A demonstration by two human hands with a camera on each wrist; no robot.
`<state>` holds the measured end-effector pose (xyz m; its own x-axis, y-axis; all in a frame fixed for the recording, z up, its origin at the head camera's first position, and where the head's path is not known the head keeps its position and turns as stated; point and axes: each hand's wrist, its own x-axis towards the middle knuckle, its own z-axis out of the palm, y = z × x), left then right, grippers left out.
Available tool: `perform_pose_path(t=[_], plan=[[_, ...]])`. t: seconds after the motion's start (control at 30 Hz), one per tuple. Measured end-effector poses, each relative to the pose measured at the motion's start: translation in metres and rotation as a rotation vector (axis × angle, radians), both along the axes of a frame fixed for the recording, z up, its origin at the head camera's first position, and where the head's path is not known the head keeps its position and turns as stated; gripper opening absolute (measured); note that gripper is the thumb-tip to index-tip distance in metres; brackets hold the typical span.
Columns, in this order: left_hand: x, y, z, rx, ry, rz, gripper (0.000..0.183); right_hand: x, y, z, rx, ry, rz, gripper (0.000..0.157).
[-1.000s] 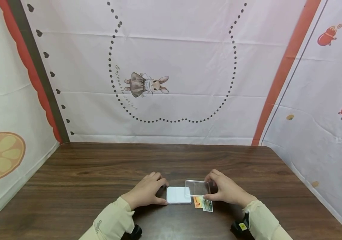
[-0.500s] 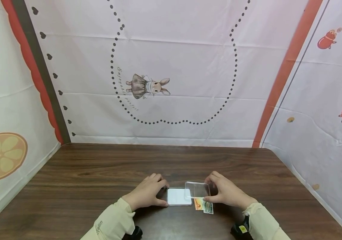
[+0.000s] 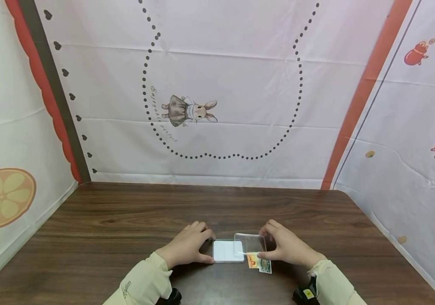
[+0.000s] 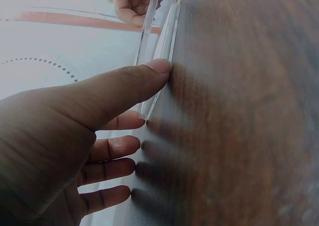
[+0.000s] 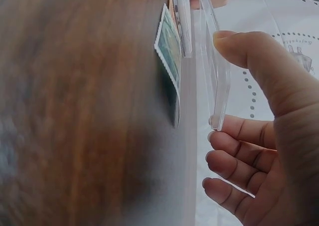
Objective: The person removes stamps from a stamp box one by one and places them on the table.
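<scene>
A shallow clear plastic box (image 3: 224,251) with a white inside lies flat on the table. At its left end, my left hand (image 3: 189,244) holds it by the edges, thumb at the near corner and fingers at the far one. My right hand (image 3: 289,245) pinches a clear plastic lid (image 3: 250,242) between thumb and forefinger, raised above the table. The lid's left part overlaps the box's right end in the head view. Partly under the lid, by the box's right side, lie an orange stamp (image 3: 253,261) and a green stamp (image 5: 171,51) with a perforated edge.
The dark wooden table (image 3: 133,207) extends behind and to both sides of the hands. Printed white cloth (image 3: 240,93) hangs along its back and sides. Dark wrist devices (image 3: 306,292) sit at both cuffs, close to the tabletop.
The lid and my right hand have shifted slightly left, so the lid overlaps the box a little more. My left hand keeps its hold; the head view has tilted slightly.
</scene>
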<state>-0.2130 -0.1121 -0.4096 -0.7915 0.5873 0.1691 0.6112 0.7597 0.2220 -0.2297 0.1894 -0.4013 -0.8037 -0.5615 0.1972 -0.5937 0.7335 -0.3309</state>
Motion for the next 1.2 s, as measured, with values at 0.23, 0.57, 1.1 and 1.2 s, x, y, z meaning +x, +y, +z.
perform_pose_path(t=[0.23, 0.57, 1.1, 1.2], plan=[[-0.0001, -0.0006, -0.0014, 0.0, -0.004, 0.007, 0.049, 0.0011, -0.0026, 0.0007, -0.004, 0.002, 0.007, 0.045], [0.0003, -0.0007, -0.0006, -0.006, -0.03, 0.018, 0.05, 0.0004, -0.005, -0.0005, -0.007, -0.008, 0.021, 0.046], [0.001, 0.0002, 0.0024, -0.012, -0.016, 0.006, 0.051, 0.0011, -0.0079, 0.0001, -0.003, -0.027, 0.036, 0.045], [0.0007, -0.0002, 0.0016, -0.006, -0.021, 0.003, 0.051, 0.0012, -0.0086, 0.0002, -0.002, -0.032, 0.039, 0.045]])
